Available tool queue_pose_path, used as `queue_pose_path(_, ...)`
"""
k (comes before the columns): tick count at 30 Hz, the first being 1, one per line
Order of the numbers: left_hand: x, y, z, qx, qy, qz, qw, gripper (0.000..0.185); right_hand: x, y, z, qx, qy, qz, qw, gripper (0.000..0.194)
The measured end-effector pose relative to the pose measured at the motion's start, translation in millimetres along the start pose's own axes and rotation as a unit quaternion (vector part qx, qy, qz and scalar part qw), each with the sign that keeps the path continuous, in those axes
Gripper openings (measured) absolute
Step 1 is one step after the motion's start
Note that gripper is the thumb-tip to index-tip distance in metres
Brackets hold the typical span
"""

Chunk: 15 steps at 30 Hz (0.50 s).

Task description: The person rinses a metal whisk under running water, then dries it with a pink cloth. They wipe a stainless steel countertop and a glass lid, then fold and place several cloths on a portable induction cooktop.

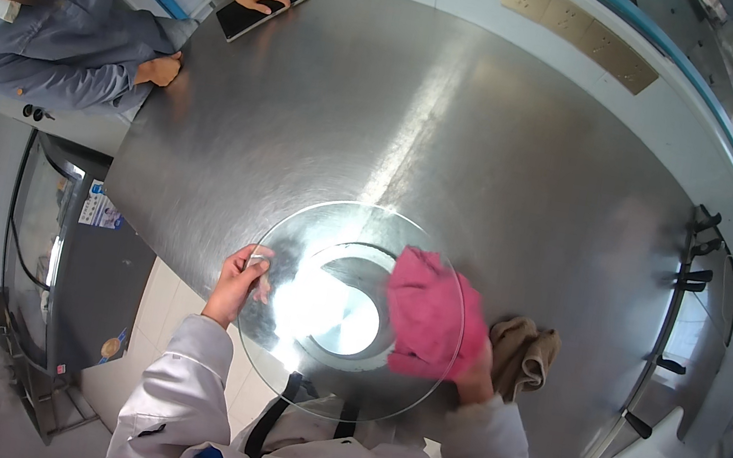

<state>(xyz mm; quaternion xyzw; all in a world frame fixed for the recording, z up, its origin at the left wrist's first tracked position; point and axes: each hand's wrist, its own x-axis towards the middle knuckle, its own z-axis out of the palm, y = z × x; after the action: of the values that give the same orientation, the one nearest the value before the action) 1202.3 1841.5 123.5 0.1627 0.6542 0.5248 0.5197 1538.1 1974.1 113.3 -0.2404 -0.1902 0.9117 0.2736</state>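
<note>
A round clear glass disc (367,225) is held up over the near edge of the steel table, close to my body. My left hand (242,281) pinches its left rim between thumb and fingers. On the right side, a pink cloth (431,318) lies against the glass, with my right hand (477,374) gripping it; the cloth covers most of that hand's fingers. Bright glare crosses the disc's middle, where a pale ring-shaped thing (352,363) shows through or on the glass; I cannot tell which. Beside my right hand, a crumpled brown cloth (523,354) rests on the table.
The stainless steel table (525,182) spreads out ahead. At its far left a person (103,29) in grey has one hand on a dark flat device (258,7). Knives with black handles (697,278) hang along the right edge. Wall sockets (578,29) line the back wall.
</note>
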Motion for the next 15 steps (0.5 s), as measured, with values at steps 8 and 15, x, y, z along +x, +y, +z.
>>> queue_pose_path(8,-50,-52,8,-0.033,0.149,0.068,0.986,0.011,-94,122,15,0.113,0.174,-0.062,0.976,0.050)
queue_pose_path(15,-145,-105,36,-0.159,0.021,-0.033,0.987,0.026,-91,192,69,0.175,0.114,-0.108,0.972,0.049)
